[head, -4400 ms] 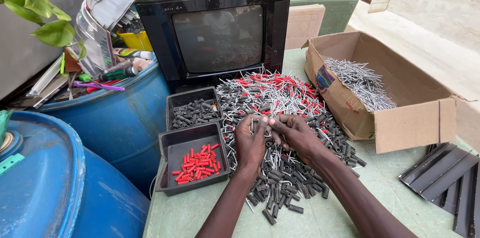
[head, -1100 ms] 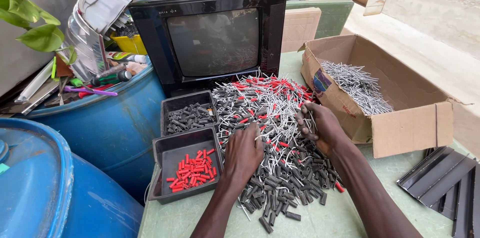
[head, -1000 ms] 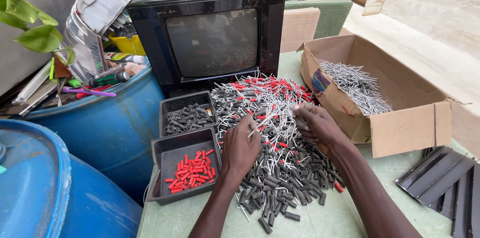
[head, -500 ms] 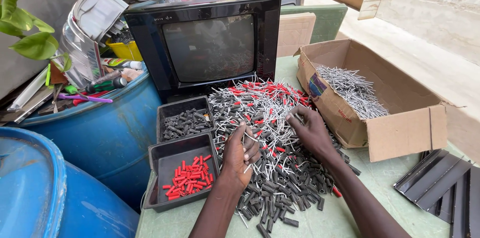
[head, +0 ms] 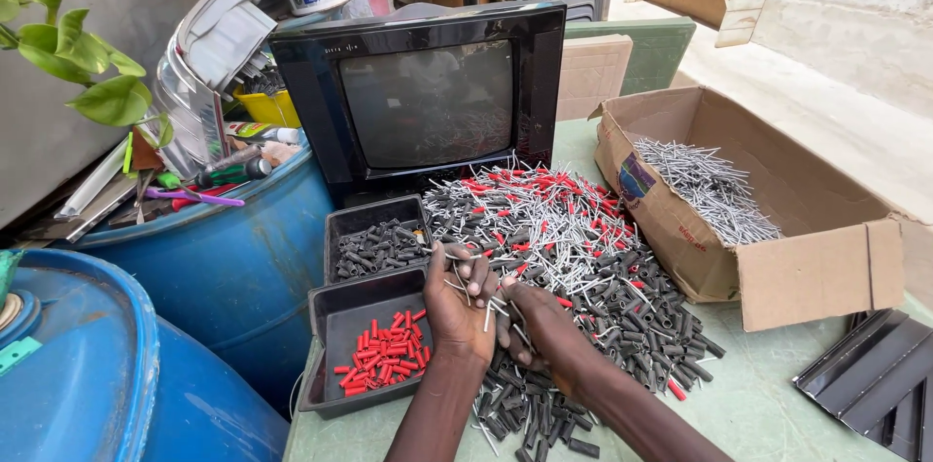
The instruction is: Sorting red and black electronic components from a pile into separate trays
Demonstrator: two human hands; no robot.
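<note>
Right hand (head: 544, 321) back beside left hand (head: 457, 311) — fingers pinching nails (head: 486, 302) — over pile (head: 583, 248).

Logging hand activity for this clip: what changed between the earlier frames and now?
The right hand, spread on the pile of nails and plugs half a second ago, has drawn back beside the left hand. Both now meet at the pile's near edge, thin nails showing between the fingers. The tray of red plugs, the tray of grey plugs, the television and the cardboard box stayed put.
</note>
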